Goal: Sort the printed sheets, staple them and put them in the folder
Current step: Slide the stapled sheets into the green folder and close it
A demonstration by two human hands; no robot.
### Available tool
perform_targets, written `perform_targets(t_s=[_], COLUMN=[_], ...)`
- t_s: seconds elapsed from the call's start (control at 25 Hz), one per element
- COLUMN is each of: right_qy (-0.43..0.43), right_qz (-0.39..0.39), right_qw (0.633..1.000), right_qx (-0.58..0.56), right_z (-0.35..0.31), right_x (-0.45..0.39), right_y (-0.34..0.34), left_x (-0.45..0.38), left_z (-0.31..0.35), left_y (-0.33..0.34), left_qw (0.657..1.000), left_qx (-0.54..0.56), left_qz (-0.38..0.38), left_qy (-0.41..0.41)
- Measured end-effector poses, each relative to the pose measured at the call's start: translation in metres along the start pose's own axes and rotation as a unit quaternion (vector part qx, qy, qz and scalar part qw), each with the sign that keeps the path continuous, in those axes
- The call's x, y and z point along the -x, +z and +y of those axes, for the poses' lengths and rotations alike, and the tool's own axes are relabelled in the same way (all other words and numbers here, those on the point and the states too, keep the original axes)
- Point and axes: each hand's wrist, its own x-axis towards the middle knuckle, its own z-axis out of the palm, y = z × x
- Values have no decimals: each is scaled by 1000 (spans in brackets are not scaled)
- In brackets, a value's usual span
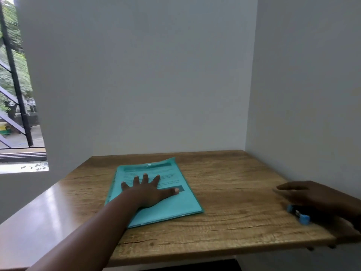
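The left arm reaches forward from the lower left, forearm bare and nearly straight. The left hand point(145, 189) lies palm down with all five fingers spread flat, thumb stretched out to the right. The right hand point(310, 194) comes in from the right edge, palm down, fingers extended toward the left and held loosely together; it is blurred, so its fingers cannot be told apart clearly.
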Motion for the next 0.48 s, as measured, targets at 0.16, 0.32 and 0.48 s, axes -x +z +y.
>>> perform_targets(t_s=[0.16, 0.32, 0.48], right_qy=[13, 52, 41], right_qz=[14, 54, 8], right_qw=[999, 991, 979], right_qx=[-44, 108, 201], right_z=[5, -33, -91], right_x=[6, -33, -94], right_y=[5, 37, 65], left_x=[-8, -7, -5], left_z=[1, 1, 3], left_y=[0, 5, 7], left_qw=[1000, 999, 999], left_qx=[-6, -13, -10], left_qz=[2, 5, 22], left_qy=[20, 39, 40])
